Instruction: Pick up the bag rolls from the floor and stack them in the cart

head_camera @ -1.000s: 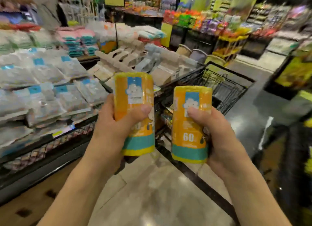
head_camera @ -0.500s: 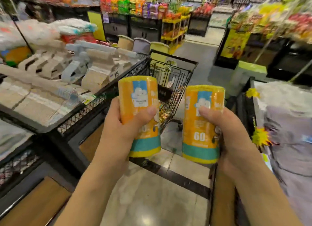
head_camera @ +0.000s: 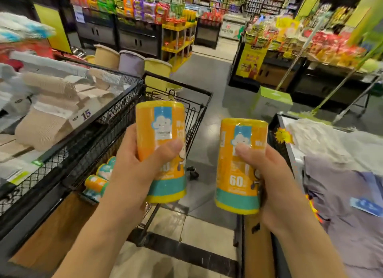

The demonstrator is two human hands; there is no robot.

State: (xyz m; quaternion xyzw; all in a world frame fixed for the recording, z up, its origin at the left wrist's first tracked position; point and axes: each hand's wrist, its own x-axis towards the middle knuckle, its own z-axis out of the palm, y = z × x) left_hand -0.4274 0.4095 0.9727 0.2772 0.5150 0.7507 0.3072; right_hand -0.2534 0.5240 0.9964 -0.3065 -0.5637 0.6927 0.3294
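Observation:
My left hand grips an upright orange bag roll with a teal band and a cloud label. A second roll of the same kind, marked 60, stands upright in my right hand. Both rolls are held side by side at chest height, just in front of the black wire cart. More bag rolls lie inside the cart, seen through its mesh at the lower left.
A black mesh display bin of beige folded goods stands to the left. On the right is a bin of cloths with mops leaning over it. Lidded buckets and a green-topped box sit beyond the cart; the aisle runs ahead.
My view has swung to the right and closer to the cart, which now sits straight ahead. Both hands keep their rolls in the same upright hold.

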